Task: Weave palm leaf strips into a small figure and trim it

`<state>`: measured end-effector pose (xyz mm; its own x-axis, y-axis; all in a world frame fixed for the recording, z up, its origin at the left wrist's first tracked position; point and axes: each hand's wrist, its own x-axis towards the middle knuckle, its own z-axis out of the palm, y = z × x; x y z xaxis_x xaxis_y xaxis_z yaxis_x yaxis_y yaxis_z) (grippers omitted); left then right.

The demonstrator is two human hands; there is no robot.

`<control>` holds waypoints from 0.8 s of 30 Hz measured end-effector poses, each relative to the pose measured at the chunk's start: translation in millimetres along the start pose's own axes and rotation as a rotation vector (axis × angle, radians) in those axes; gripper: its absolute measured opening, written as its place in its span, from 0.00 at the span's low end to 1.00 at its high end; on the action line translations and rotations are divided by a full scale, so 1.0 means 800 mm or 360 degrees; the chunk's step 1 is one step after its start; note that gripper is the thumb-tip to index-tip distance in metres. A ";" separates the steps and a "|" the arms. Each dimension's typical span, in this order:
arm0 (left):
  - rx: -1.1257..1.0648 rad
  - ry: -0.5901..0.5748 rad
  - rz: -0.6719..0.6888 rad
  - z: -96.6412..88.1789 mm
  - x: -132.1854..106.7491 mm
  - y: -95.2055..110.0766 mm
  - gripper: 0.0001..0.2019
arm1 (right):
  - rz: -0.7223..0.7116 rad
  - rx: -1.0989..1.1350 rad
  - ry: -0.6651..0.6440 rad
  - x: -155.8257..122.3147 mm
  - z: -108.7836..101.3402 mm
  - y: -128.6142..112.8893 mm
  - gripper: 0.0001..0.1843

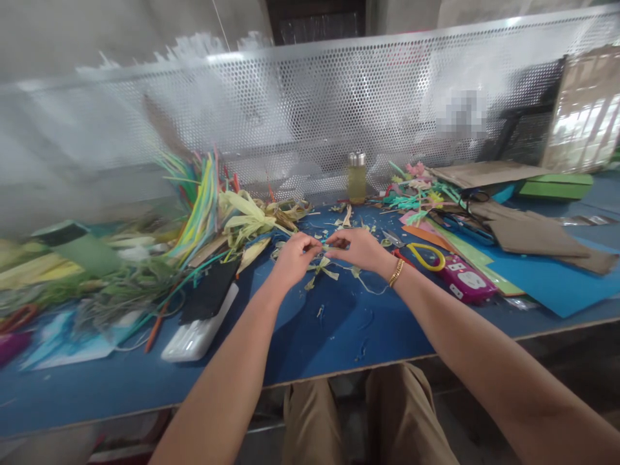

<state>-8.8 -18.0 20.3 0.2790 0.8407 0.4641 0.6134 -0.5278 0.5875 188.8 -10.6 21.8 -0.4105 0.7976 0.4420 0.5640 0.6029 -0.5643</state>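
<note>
My left hand (296,259) and my right hand (357,250) meet above the blue table (334,349), fingertips pinched close together. Between them is something thin and small, pale with a hint of teal, too blurred to name. Just below the fingers hang or lie pale green husk-like strips (322,274); whether they join the held piece I cannot tell. A bundle of pale yellow-green husks (249,213) lies beyond my left hand. Scissors with a yellow handle loop (427,257) rest right of my right wrist, which wears a gold bracelet (396,272).
Left are a black phone-like slab (210,294) on a white case (198,336), colourful stems (201,206) and grey-green fibres (130,294). Right are a magenta packet (467,281), blue sheets (552,278) and brown cardboard (537,232). A jar (357,184) stands before a perforated metal panel (329,110).
</note>
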 end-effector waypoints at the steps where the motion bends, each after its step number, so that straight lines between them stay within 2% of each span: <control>1: -0.0007 -0.0020 -0.0005 0.000 0.000 -0.001 0.07 | -0.0024 -0.0041 0.0007 0.000 0.000 0.000 0.13; 5: 0.0003 -0.0027 -0.0054 -0.005 0.001 -0.006 0.09 | -0.0055 -0.0153 0.0027 0.001 -0.005 0.004 0.11; 15: 0.0018 -0.0032 -0.0205 -0.015 0.002 -0.005 0.12 | -0.0007 -0.0047 0.0041 0.002 -0.010 0.008 0.09; 17: -0.0041 0.0013 -0.0207 -0.016 0.002 -0.007 0.13 | 0.0014 -0.0017 0.0042 0.002 -0.011 0.010 0.09; 21: -0.0223 0.0217 -0.0285 -0.020 0.004 -0.012 0.16 | 0.0067 -0.0002 0.0042 0.003 -0.014 0.016 0.10; 24: -0.0339 0.0239 -0.0314 -0.018 0.003 -0.007 0.18 | 0.0064 -0.0008 0.0029 0.002 -0.013 0.014 0.10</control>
<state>-22.1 -14.5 27.6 0.0481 0.9104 0.4109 0.4720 -0.3833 0.7939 202.3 -2.5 23.6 -0.3743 0.8206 0.4319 0.5834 0.5704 -0.5782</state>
